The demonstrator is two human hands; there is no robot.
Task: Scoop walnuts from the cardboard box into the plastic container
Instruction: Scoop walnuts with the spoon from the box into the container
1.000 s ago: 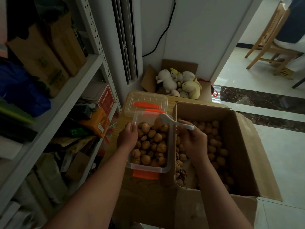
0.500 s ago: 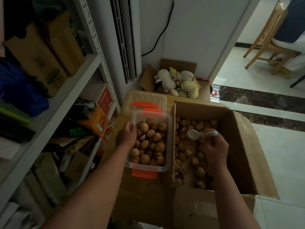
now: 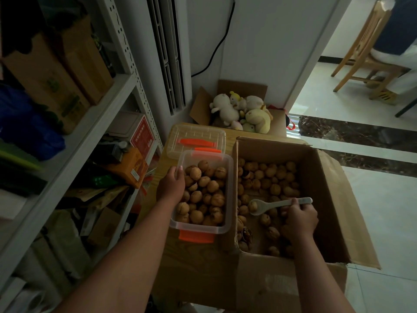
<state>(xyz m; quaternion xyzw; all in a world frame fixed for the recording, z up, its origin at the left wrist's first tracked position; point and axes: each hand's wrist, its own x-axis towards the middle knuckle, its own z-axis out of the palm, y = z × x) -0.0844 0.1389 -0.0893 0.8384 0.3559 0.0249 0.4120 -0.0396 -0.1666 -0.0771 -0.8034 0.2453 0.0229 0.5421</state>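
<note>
A clear plastic container [image 3: 228, 224] with orange clips sits on a wooden surface, nearly full of walnuts [image 3: 204, 195]. My left hand [image 3: 170, 185] grips its left rim. To its right stands an open cardboard box [image 3: 325, 195] with many loose walnuts [image 3: 266, 179] on its bottom. Inside the box my right hand [image 3: 299, 219] holds a white spoon [image 3: 274, 204] by the handle. The spoon's bowl points left, low among the walnuts, with one walnut in it.
The container's clear lid [image 3: 196, 140] lies just behind it. A smaller cardboard box of plush toys [image 3: 243, 111] stands against the wall. A metal shelf [image 3: 74, 141] crowded with boxes runs along the left. Tiled floor and a wooden chair [image 3: 365, 53] are to the right.
My right hand carried the spoon from above the container down into the cardboard box and lowered it among the walnuts; a walnut now sits in the spoon. My left hand stayed put.
</note>
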